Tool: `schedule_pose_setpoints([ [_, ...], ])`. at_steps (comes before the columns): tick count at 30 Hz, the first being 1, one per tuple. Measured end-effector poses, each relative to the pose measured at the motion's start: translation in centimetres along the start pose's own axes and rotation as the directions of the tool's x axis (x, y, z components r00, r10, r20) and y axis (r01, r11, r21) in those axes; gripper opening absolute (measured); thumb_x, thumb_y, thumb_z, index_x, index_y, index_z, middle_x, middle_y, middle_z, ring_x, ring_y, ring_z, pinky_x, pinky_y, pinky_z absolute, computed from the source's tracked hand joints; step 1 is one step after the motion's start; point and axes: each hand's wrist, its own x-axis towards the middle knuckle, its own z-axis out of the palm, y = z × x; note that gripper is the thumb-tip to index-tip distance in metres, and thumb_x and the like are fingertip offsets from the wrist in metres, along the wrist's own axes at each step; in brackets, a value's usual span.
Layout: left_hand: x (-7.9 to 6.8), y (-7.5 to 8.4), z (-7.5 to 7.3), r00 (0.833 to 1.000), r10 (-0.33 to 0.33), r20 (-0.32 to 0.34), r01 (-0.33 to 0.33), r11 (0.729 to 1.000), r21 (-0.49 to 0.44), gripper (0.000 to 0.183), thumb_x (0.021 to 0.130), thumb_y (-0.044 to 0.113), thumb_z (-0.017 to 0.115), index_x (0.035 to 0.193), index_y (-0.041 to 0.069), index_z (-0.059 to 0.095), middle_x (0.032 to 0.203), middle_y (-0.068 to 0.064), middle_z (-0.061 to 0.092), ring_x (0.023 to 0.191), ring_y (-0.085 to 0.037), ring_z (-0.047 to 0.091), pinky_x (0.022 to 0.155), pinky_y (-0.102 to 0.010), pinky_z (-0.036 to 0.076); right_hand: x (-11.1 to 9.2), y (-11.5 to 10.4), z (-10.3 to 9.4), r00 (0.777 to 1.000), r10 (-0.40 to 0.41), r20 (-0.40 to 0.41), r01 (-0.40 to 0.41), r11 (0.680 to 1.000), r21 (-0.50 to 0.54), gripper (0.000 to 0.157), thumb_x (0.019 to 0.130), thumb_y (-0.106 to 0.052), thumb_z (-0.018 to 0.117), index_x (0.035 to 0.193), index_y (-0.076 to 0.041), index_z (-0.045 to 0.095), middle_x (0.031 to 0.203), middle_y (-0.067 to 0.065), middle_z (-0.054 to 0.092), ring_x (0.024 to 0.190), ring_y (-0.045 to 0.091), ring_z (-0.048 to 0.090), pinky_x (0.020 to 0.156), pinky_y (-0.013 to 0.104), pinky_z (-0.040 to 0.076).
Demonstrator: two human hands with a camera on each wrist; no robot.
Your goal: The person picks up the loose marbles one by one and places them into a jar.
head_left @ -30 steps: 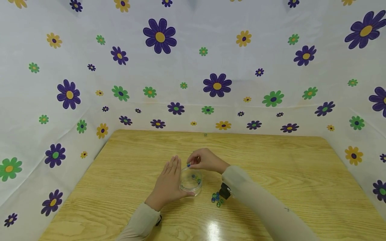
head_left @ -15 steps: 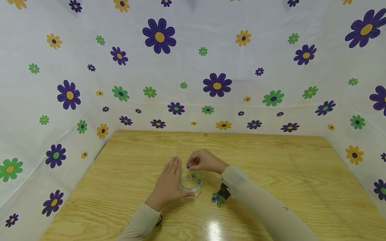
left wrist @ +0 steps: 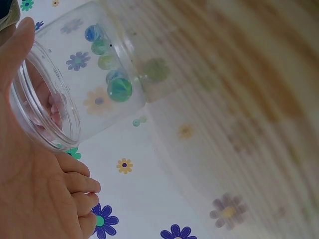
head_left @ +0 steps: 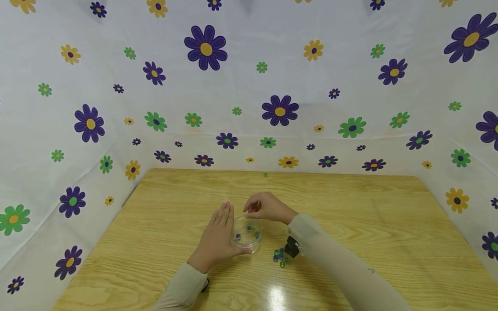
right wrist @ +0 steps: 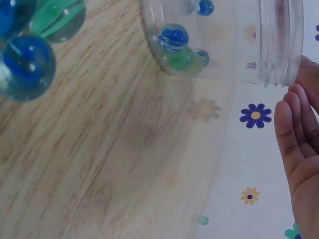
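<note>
A clear plastic jar (head_left: pixel 253 248) stands on the table with several blue and green glass marbles (left wrist: pixel 119 89) at its bottom. My left hand (head_left: pixel 215 239) rests along the jar's left side, its fingers straight and together, the thumb stretched across the front. Above the far right of the rim is my right hand (head_left: pixel 269 207), fingers loosely bent, with no marble visible between them. In the right wrist view, a blue-swirled marble (right wrist: pixel 173 38) lies inside the jar. A small pile of loose marbles (head_left: pixel 281 255) sits on the tabletop right of the jar, beside the right wrist.
One greenish marble (head_left: pixel 266 174) lies alone near the back edge of the wooden table (head_left: pixel 330 203). White cloth (head_left: pixel 241 86) printed with flowers hangs behind the table and along both sides. A dark wrist device (head_left: pixel 292 247) sits under the right sleeve.
The blue marble pinched in my right fingers has been let go and now lies inside the jar's left part. The right hand has shifted slightly right; the left hand keeps its place.
</note>
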Motion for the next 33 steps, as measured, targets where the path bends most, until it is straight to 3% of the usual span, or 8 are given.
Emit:
schedule_pose_setpoints([
  [13,0.0,0.1,-0.1,1.0,-0.019,0.019,0.019,1.0,-0.017,0.127,0.066,0.074,0.064,0.147,-0.008,0.013,0.155,-0.024,0.011,0.147,-0.033,0.008,0.119,-0.047,0.014,-1.7,0.7,-1.2,0.996,0.074,-0.044,-0.072,0.996,0.062,0.014,0.084,-0.011,0.069,0.094,-0.002,0.072,0.085,0.006,0.068,0.073,0.005,0.058,0.071,0.016,0.052],
  [33,0.0,0.1,0.0,1.0,-0.005,-0.019,0.004,1.0,-0.031,0.126,0.065,0.072,0.067,0.146,-0.009,0.017,0.155,-0.025,0.014,0.146,-0.036,0.012,0.118,-0.049,0.018,-5.8,1.5,-3.0,0.987,0.139,-0.087,-0.126,0.982,0.139,0.016,0.084,-0.011,0.07,0.095,0.0,0.071,0.085,0.006,0.067,0.072,0.004,0.058,0.07,0.021,0.054],
])
